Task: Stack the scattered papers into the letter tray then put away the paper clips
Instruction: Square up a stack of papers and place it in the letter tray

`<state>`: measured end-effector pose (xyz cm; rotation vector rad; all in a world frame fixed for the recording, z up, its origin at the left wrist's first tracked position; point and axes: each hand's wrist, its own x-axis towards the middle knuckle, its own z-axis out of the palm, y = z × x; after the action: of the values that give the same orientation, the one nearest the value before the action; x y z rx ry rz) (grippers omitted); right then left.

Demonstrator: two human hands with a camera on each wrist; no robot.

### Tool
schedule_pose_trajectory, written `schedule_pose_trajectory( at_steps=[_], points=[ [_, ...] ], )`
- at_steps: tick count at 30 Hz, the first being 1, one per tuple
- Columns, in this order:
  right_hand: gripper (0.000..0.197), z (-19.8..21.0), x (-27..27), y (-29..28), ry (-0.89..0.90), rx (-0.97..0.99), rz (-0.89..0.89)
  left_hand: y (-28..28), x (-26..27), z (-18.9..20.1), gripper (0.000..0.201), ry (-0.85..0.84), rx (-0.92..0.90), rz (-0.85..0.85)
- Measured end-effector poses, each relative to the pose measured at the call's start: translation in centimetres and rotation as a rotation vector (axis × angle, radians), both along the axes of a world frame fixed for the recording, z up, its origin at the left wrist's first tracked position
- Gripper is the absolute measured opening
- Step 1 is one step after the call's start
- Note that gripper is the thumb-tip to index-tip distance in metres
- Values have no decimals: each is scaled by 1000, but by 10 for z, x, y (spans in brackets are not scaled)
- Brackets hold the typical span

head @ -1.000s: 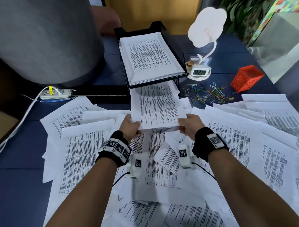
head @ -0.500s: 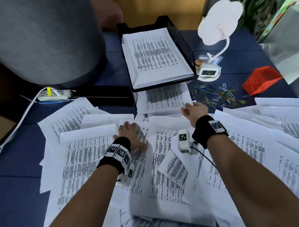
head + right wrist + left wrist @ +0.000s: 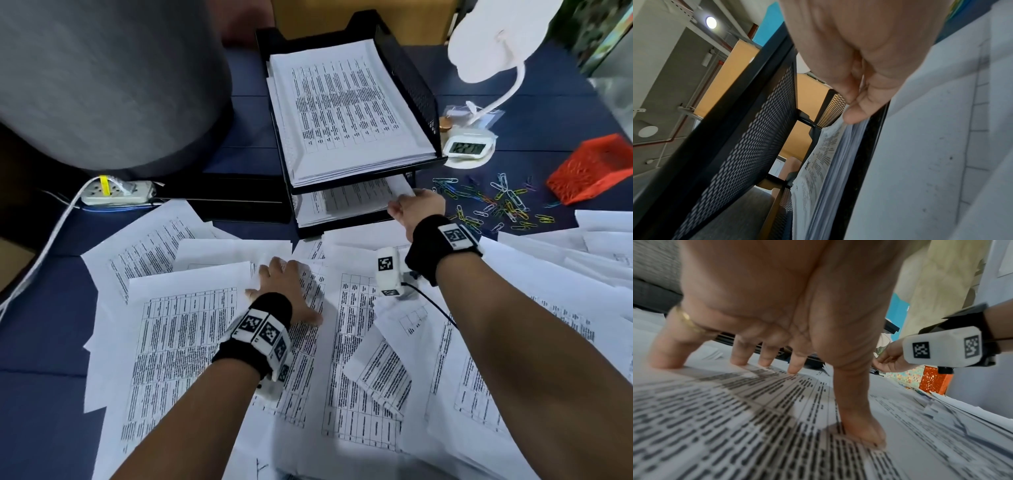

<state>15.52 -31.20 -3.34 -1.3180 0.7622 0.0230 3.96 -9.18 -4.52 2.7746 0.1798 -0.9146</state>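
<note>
A black mesh two-tier letter tray stands at the back of the table, with a thick paper stack on its upper tier. A second stack lies in the lower tier. My right hand is at that tier's front right corner. In the right wrist view its thumb and curled fingers pinch the stack's edge under the upper tier's mesh. My left hand presses flat, fingers spread, on the scattered printed sheets. Coloured paper clips lie loose to the right of the tray.
A red mesh cup lies tipped beyond the clips. A white lamp and a small digital clock stand right of the tray. A large grey object and a power strip with its cable fill the left.
The stack that both hands held above the table now lies in the lower tier, slid in by the right hand. The left hand let go and came down onto the scattered sheets.
</note>
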Motion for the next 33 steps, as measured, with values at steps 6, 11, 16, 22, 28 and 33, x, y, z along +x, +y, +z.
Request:
schedule_pose_trajectory(
  at_steps=[6,11,16,22,28,33],
  points=[
    [21,-7,-10,-11,7,-35,-70,-2,-1,3,117,3,13,-5],
    [18,-6,-56,-30,4,-162,-12,-1,-4,2,118,-4,23,6],
    [28,-16,-102,-68,99,-529,60,-15,-15,9,105,-58,120,-61],
    [33,-4,-154,-105,226,-719,119,-57,-36,18,73,-125,35,-165],
    [38,-3,-190,-144,428,-848,282,-104,-51,22,42,-180,-372,-154],
    [43,-4,-206,-179,600,-969,374,-144,-66,24,39,-156,-434,-127]
  ],
)
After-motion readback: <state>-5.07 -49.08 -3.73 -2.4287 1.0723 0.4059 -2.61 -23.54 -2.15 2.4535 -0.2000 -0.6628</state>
